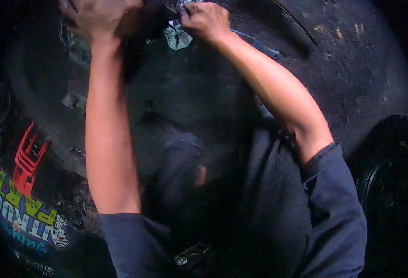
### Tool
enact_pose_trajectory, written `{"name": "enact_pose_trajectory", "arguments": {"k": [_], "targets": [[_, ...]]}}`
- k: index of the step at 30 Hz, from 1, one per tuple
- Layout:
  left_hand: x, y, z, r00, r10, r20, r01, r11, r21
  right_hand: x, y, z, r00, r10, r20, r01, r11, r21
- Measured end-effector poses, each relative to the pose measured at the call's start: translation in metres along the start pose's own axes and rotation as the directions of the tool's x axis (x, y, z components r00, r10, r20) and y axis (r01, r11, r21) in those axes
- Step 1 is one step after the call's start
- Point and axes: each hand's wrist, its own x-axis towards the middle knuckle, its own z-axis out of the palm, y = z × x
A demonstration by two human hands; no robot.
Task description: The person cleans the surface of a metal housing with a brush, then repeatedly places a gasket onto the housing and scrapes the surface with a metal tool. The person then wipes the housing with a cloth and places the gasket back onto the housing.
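Note:
My left hand (103, 19) reaches to the top edge at left, over a dark surface. Its fingers are smeared by motion and partly cut off by the frame, so I cannot tell what they hold. To its right, my right hand (207, 21) is closed, thumb and fingers pinched together at a crumpled pale piece like a rag or paper. A pale green crumpled part (177, 37) of it shows just below the fingers. Close under the right wrist lies a flat blue-grey strip (262, 46) with a hole near its end.
A dark, scuffed surface (347, 69) spreads at right, with a thin rod (296, 23) at its top. Colourful lettering (21, 208) and a red truck-like print (29, 162) show at lower left. A small grey bracket-like piece (74, 100) sits left of my left forearm.

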Motion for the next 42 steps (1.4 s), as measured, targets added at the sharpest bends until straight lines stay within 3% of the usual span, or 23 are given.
{"name": "enact_pose_trajectory", "arguments": {"k": [3,7,9,10,14,17,19,21,23,25,28,31,33,34,41,42], "targets": [[0.000,-0.009,-0.001,0.999,0.025,0.023,-0.025,1.000,-0.006,-0.002,0.003,0.001,0.994,0.112,0.017,-0.112,0.994,0.002],[0.001,-0.009,-0.006,0.999,0.021,0.037,-0.022,0.999,0.024,-0.015,0.007,-0.030,0.964,0.260,-0.050,-0.251,0.957,0.143],[0.002,-0.011,-0.006,0.998,0.037,0.044,-0.036,0.999,-0.009,-0.018,0.007,-0.040,0.974,0.227,-0.030,-0.220,0.964,0.148],[0.004,-0.011,-0.006,0.998,0.054,0.040,-0.052,0.998,-0.041,-0.020,0.004,-0.043,0.988,0.127,-0.090,-0.117,0.987,0.113],[-0.001,-0.007,-0.003,0.999,0.041,-0.027,-0.041,0.999,-0.001,-0.020,-0.002,-0.024,0.986,-0.014,-0.168,0.041,0.987,0.158],[0.000,-0.002,-0.012,1.000,0.016,0.008,-0.016,1.000,0.003,-0.018,-0.006,-0.027,0.997,0.024,-0.071,-0.009,0.979,0.202],[0.003,0.000,-0.015,0.996,0.013,0.094,-0.014,1.000,0.010,-0.012,-0.001,-0.025,0.992,-0.006,-0.128,0.035,0.974,0.222],[0.002,0.003,-0.013,0.996,-0.003,0.089,0.002,1.000,0.012,-0.008,0.006,-0.028,0.993,-0.081,-0.084,0.096,0.978,0.188],[0.000,0.004,-0.014,0.996,-0.020,0.088,0.019,1.000,0.023,-0.007,0.005,-0.026,0.998,-0.050,-0.034,0.057,0.971,0.232],[0.001,0.005,-0.012,0.991,-0.079,0.107,0.076,0.996,0.035,-0.006,0.002,-0.018,0.988,-0.073,-0.139,0.102,0.972,0.214],[0.000,-0.004,-0.002,1.000,0.002,0.015,-0.002,1.000,0.014,-0.004,0.002,-0.015,0.999,0.020,-0.033,-0.014,0.986,0.164],[0.002,-0.010,-0.005,0.997,0.041,0.068,-0.043,0.999,0.023,0.002,-0.002,-0.014,0.996,0.074,-0.052,-0.062,0.978,0.199],[0.001,-0.007,-0.005,0.999,0.033,0.033,-0.034,0.999,0.027,0.007,-0.004,-0.009,0.976,0.215,0.022,-0.216,0.973,0.077],[-0.001,-0.006,-0.004,1.000,0.023,0.013,-0.023,0.999,0.028,0.006,-0.005,-0.008,0.954,0.298,0.006,-0.297,0.948,0.115],[0.000,-0.009,-0.004,0.998,0.052,0.021,-0.052,0.999,0.012,-0.022,0.000,-0.045,0.905,0.409,0.118,-0.425,0.861,0.279],[0.002,-0.010,-0.005,0.996,0.081,0.023,-0.081,0.997,-0.003,-0.024,0.002,-0.046,0.940,0.342,-0.007,-0.327,0.904,0.275]]}}
